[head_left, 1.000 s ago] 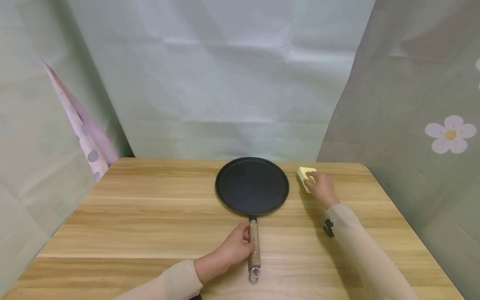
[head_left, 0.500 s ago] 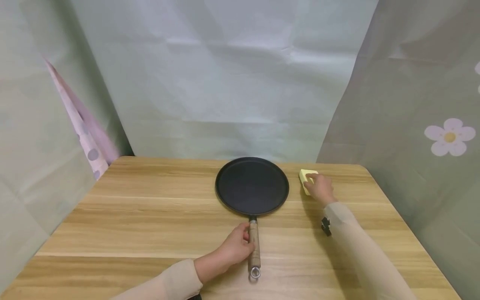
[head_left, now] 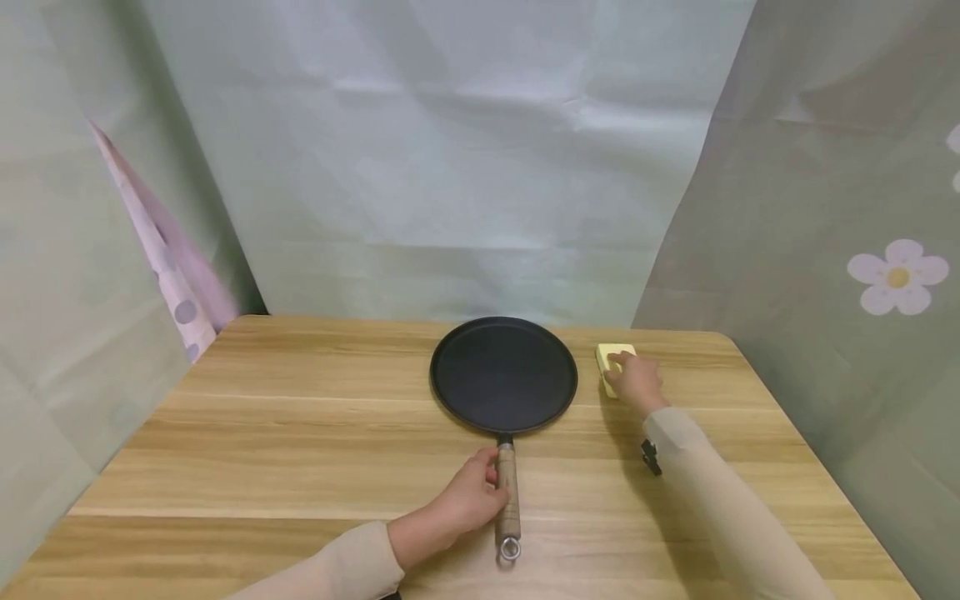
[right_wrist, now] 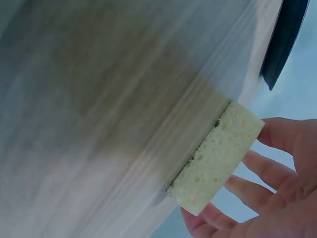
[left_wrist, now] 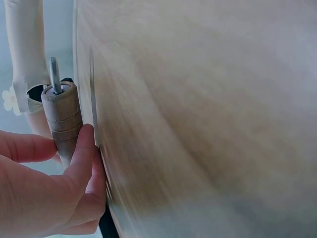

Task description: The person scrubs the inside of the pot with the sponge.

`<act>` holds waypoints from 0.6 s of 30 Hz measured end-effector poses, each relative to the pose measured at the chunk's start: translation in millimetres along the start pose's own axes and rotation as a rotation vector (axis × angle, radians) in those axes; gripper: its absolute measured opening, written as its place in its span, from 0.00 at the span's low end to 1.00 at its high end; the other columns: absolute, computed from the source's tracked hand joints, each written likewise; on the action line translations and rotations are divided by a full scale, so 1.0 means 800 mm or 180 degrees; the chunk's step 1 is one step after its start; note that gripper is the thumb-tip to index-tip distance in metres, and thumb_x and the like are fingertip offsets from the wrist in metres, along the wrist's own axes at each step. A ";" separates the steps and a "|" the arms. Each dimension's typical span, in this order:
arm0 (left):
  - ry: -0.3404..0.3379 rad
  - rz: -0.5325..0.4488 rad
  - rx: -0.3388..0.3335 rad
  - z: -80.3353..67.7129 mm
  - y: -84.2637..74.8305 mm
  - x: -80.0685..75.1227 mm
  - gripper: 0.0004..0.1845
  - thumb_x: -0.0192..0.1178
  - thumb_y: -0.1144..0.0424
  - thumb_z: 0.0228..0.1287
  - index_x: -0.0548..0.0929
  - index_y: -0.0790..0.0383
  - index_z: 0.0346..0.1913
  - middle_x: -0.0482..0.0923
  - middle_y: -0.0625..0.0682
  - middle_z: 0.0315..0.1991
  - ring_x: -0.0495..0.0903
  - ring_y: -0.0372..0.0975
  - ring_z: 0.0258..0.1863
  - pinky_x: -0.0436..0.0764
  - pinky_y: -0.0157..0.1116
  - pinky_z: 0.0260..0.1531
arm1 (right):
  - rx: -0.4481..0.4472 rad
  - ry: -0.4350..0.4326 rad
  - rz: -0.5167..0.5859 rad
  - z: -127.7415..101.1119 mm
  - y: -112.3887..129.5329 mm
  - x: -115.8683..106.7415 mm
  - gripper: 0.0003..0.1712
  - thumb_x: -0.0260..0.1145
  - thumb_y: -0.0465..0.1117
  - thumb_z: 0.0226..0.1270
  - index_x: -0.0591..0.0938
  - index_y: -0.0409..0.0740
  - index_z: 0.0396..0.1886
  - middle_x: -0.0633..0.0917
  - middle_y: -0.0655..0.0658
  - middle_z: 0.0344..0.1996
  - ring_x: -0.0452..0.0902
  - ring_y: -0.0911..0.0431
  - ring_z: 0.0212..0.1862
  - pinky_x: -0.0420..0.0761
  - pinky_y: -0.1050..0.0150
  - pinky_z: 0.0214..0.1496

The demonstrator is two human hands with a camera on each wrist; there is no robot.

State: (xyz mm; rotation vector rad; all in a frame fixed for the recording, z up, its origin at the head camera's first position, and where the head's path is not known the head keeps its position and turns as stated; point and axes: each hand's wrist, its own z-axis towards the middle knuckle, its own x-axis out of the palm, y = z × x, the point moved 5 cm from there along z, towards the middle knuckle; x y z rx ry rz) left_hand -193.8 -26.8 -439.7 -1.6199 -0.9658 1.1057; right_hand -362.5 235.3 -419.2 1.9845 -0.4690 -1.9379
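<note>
A flat, round black pan (head_left: 504, 375) with a wooden handle (head_left: 508, 500) lies on the table, its handle toward me. My left hand (head_left: 467, 497) holds that handle from the left. In the left wrist view, the thumb and fingers (left_wrist: 79, 163) of this hand lie on either side of the wood, below the metal hanging ring (left_wrist: 54, 74). To the right of the pan, my right hand (head_left: 637, 383) grips a pale yellow sponge (head_left: 609, 354). In the right wrist view the sponge (right_wrist: 218, 158) sits against the tabletop, thumb and fingers (right_wrist: 267, 171) spread across it.
The wood-grain table (head_left: 300, 450) runs back to a pale hanging sheet (head_left: 465, 167). Another sheet with white flowers (head_left: 898, 277) hangs on the right. In the right wrist view, the pan's dark edge (right_wrist: 285, 47) shows near the sponge.
My right hand and the sponge have shifted slightly toward me along the table. The left hand and the pan look unmoved.
</note>
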 end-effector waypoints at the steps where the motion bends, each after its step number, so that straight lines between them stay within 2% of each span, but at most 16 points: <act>1: 0.0000 0.0006 0.0010 0.000 0.000 0.000 0.34 0.56 0.79 0.55 0.57 0.82 0.65 0.68 0.62 0.39 0.72 0.43 0.31 0.77 0.33 0.28 | -0.0008 0.0022 -0.0008 -0.002 0.001 0.000 0.28 0.57 0.41 0.70 0.68 0.32 0.66 0.60 0.29 0.69 0.49 0.22 0.65 0.54 0.26 0.61; 9: 0.0008 -0.0098 -0.0095 -0.001 -0.005 -0.003 0.35 0.56 0.79 0.56 0.57 0.80 0.67 0.70 0.62 0.40 0.73 0.43 0.31 0.77 0.36 0.27 | -0.0100 0.0412 -0.0150 -0.012 0.005 0.009 0.35 0.51 0.45 0.72 0.55 0.32 0.73 0.47 0.26 0.72 0.40 0.22 0.68 0.48 0.25 0.62; 15: 0.0138 -0.0316 -0.0240 0.003 0.000 -0.004 0.35 0.55 0.80 0.56 0.56 0.79 0.68 0.70 0.64 0.41 0.77 0.44 0.31 0.83 0.40 0.29 | -0.0064 0.0479 -0.0302 -0.013 0.008 0.014 0.40 0.51 0.50 0.73 0.51 0.32 0.74 0.45 0.24 0.71 0.38 0.23 0.69 0.50 0.26 0.63; 18: 0.0245 -0.0378 -0.0295 0.005 0.004 -0.010 0.34 0.56 0.79 0.57 0.58 0.79 0.67 0.71 0.63 0.41 0.79 0.45 0.29 0.84 0.42 0.30 | -0.0080 0.0421 -0.0299 -0.015 0.013 0.013 0.39 0.50 0.50 0.74 0.51 0.31 0.73 0.46 0.22 0.70 0.40 0.23 0.68 0.51 0.27 0.63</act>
